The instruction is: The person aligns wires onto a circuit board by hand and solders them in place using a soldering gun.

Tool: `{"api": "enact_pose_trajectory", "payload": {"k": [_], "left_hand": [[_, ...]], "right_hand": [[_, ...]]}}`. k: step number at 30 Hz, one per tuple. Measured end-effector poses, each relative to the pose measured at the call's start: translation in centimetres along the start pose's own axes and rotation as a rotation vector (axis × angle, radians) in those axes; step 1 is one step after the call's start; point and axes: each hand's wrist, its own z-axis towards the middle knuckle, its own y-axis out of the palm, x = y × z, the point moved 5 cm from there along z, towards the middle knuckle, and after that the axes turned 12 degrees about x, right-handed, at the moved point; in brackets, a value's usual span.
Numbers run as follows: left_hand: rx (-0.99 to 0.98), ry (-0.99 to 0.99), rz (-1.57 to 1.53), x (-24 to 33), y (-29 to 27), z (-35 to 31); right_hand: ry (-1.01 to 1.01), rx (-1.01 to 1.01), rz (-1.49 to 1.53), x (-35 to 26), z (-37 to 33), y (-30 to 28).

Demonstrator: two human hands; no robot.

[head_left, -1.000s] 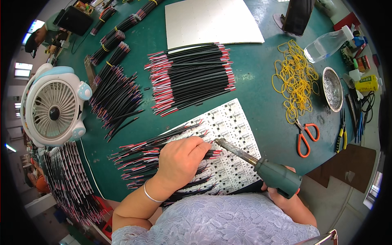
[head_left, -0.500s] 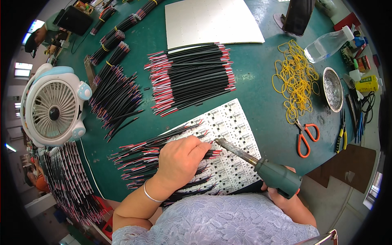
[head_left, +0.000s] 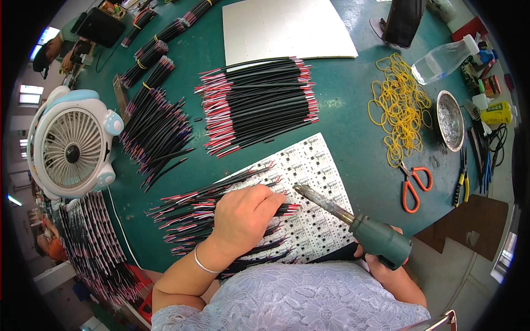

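My left hand (head_left: 243, 215) is closed in a pinch over a white sheet of small circuit boards (head_left: 317, 176), its fingertips on a thin wire whose end is mostly hidden. Around and under it lie black cables (head_left: 185, 205) with red and white stripped ends, their right ends resting on the sheet. In my right hand (head_left: 381, 265), fingers wrapped round the handle, is a dark green soldering gun (head_left: 381, 240). Its stained metal barrel points left, and the tip hovers over the boards, a little right of my left fingertips and apart from them.
Beyond the sheet lies a row of black cables (head_left: 268, 102), with a white panel (head_left: 287, 30) behind. A fan (head_left: 72, 146) and bundled cables (head_left: 157, 121) are at left. Yellow rubber bands (head_left: 400, 105), orange-handled scissors (head_left: 409, 193), a metal bowl (head_left: 450, 121) and a bottle (head_left: 444, 60) are at right.
The soldering gun has shifted slightly right and down, its tip drawing away from my left fingertips. My left hand has stayed almost still.
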Motion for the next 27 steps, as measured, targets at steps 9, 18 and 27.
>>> {"api": "enact_pose_trajectory", "payload": {"k": [9,18,27], "left_hand": [[0.017,0.036,0.028,0.1,0.0,-0.1],[0.012,0.055,0.049,0.2,0.1,-0.3],[0.022,0.055,0.049,0.3,0.0,-0.2]], "right_hand": [[0.009,-0.03,-0.144,0.1,-0.3,-0.2],[-0.145,-0.068,-0.145,-1.0,0.9,-0.3],[0.0,0.01,-0.009,-0.5,-0.1,-0.8]]}}
